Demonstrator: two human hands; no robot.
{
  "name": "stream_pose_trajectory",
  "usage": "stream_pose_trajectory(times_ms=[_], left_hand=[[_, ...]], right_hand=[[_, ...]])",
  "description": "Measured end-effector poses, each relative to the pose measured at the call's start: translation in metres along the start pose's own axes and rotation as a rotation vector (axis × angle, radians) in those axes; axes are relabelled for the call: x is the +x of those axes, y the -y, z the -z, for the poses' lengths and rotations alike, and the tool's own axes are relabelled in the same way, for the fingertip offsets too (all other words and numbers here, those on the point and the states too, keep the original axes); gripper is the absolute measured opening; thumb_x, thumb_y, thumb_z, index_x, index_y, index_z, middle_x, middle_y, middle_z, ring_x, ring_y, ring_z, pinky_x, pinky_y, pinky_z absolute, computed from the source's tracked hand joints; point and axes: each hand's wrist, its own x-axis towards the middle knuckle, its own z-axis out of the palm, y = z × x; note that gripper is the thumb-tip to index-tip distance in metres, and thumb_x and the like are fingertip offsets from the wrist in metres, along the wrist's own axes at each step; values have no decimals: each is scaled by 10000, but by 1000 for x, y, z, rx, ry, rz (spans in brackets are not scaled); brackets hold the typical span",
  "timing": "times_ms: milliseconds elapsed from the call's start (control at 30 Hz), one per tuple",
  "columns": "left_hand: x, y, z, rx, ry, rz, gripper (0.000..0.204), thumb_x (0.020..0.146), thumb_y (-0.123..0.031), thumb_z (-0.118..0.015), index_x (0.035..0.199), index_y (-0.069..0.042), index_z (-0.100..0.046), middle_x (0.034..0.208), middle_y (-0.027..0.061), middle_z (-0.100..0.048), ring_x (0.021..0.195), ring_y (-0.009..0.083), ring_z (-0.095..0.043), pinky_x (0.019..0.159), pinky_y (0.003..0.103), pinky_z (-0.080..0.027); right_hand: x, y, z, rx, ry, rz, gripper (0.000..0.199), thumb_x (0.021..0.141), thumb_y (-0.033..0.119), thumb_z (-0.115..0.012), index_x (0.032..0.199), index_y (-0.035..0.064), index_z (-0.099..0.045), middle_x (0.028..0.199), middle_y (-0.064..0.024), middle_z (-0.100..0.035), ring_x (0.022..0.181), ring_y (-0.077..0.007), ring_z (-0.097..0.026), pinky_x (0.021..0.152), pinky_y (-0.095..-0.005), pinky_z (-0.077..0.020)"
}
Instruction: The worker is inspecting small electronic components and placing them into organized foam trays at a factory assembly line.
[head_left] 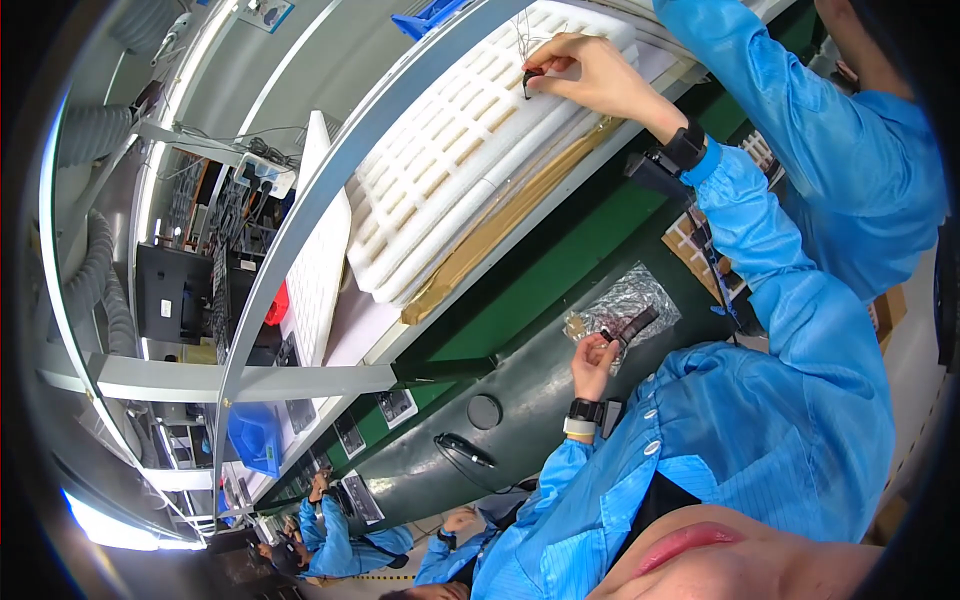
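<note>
Head view: I've got my right hand at the top of the frame, fingers pinched tight on a small dark part, holding it against the white foam tray with its rows of pockets. Which pocket it sits over, I cannot tell.

Lower centre, my left hand has its fingers closed on the end of a dark strip lying on a crinkly clear bag on the dark green tabletop.

I judge the part light, stiff and easy to drop, so it is best taken by its sides with thumb and forefinger. The foam looks soft and would dent.

A black round disc and a corded pen-like tool lie lower left of that hand.
</note>
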Motion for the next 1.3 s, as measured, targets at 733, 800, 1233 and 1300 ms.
stream_pose_trajectory(times_ms=[733, 800, 1233, 1300], left_hand=[[-3, 4, 1, 3, -10, -12, 341, 842, 0, -736, 1128, 19, -552, 950, 64, -629, 775, 121, -661, 705, 243, -556], [-4, 3, -2, 5, -12, -18, 341, 841, 0, -737, 1128, 20, -552, 948, 64, -628, 772, 122, -661, 704, 244, -555], [-1, 10, 3, -27, -37, -17, 384, 826, -56, -770, 1142, -9, -558, 928, 64, -654, 738, 105, -644, 663, 226, -513], [1, 12, 2, -35, -38, -23, 383, 826, -55, -769, 1142, -7, -558, 931, 63, -653, 736, 104, -643, 658, 224, -513]], right_hand=[[6, 10, -10, -120, -113, -70, 250, 820, 276, -740, 904, 40, -736, 892, -106, -704, 826, -207, -666, 760, -320, -529], [7, 4, -12, -90, -202, -54, 255, 813, 280, -749, 885, 36, -735, 837, -112, -689, 765, -211, -651, 709, -317, -515], [6, 16, -12, -43, -199, -48, 186, 843, 194, -737, 905, 19, -743, 837, -80, -706, 723, -151, -657, 699, -276, -524], [7, 16, -11, -79, -174, -109, 166, 843, 186, -732, 897, 30, -743, 849, -78, -715, 738, -150, -672, 705, -277, -531]])
